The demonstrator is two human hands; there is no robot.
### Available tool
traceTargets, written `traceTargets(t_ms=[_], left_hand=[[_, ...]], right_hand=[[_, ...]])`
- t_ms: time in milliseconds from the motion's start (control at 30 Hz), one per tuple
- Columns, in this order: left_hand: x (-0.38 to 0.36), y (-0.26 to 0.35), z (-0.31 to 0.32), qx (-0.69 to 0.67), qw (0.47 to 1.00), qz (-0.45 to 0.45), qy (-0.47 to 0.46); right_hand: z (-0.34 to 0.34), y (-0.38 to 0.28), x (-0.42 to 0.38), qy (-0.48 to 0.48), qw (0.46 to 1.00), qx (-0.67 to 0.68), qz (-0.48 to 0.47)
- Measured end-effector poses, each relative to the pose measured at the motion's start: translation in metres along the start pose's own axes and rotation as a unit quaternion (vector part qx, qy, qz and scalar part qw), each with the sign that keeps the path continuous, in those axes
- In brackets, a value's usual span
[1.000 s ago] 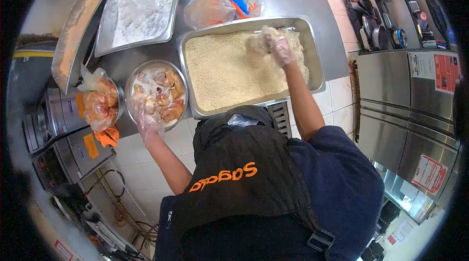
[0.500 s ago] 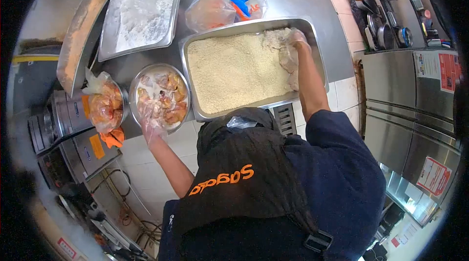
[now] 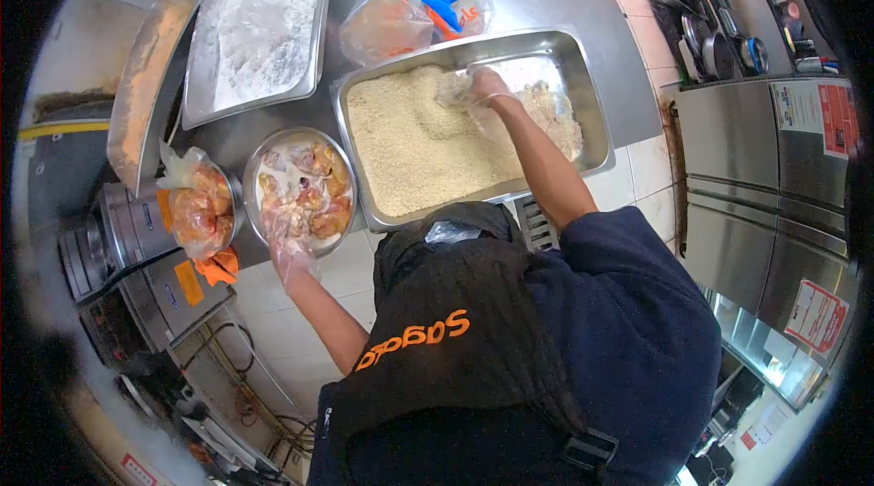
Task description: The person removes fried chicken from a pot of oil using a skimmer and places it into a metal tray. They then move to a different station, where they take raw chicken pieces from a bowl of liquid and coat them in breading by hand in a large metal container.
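My left hand [image 3: 291, 243], in a clear plastic glove, rests at the near edge of a round metal bowl [image 3: 254, 154]. Its crumb-coated fingers stretch over the raw chicken pieces [image 3: 332, 216] lying in white liquid; their tips are hard to make out. Across in a deep metal tray [image 3: 592, 108], my right hand [image 3: 485, 88], gloved too, presses into pale breadcrumbs [image 3: 428, 158] with its fingers extended. Crumbs are heaped against the hand's left side. Behind it, bare tray bottom shows, with a clumpy coated patch [image 3: 551, 117] at the right end.
A tray of white flour [image 3: 269, 31] stands at the back left beside a tilted, orange-dusted tray [image 3: 150, 76]. Plastic bags [image 3: 391, 22] lie behind the crumb tray. Left of the bowl is bagged chicken [image 3: 202, 213] in another container. A steel fridge [image 3: 728, 149] stands at right.
My right hand has swept left from the tray's right end toward its middle, pushing breadcrumbs along and baring metal at the back right. My left hand has stayed at the bowl.
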State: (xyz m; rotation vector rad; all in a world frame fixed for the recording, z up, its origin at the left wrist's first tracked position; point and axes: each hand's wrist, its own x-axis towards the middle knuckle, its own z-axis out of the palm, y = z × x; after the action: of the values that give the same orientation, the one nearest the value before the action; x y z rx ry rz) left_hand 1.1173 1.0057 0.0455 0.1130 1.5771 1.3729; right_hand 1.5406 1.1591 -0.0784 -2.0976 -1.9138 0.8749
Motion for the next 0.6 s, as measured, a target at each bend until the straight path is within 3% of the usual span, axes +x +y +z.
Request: traceTargets(t_ms=[100,300,367,400,467,500,567,600], left_hand=[[0.026,-0.007,-0.02,0.053,0.996,-0.024,-0.065],[0.022,0.0,-0.01,0.078,0.995,0.021,-0.052],[0.033,0.0,-0.022,0.077,0.995,-0.063,-0.03],[0.06,-0.014,-0.047,0.077,0.994,-0.065,-0.03],[0.127,-0.052,-0.1,0.272,0.946,0.136,-0.111],[0.117,-0.049,-0.089,0.273,0.946,0.135,-0.113],[0.075,-0.029,-0.041,0.103,0.992,0.012,-0.066],[0.059,-0.021,-0.023,0.104,0.992,0.012,-0.069]], right_hand=[[-0.004,-0.014,-0.009,0.008,0.998,-0.026,0.056],[-0.098,-0.04,-0.052,0.054,0.997,0.06,0.001],[-0.123,-0.025,-0.05,-0.017,0.991,0.132,0.03],[-0.13,-0.012,-0.047,-0.032,0.98,0.194,0.04],[-0.145,0.009,-0.042,-0.047,0.962,0.264,0.047],[-0.148,0.025,-0.037,-0.046,0.962,0.264,0.048],[-0.143,0.068,-0.025,-0.076,0.952,0.296,-0.029],[-0.137,0.087,-0.021,-0.081,0.952,0.295,0.001]])
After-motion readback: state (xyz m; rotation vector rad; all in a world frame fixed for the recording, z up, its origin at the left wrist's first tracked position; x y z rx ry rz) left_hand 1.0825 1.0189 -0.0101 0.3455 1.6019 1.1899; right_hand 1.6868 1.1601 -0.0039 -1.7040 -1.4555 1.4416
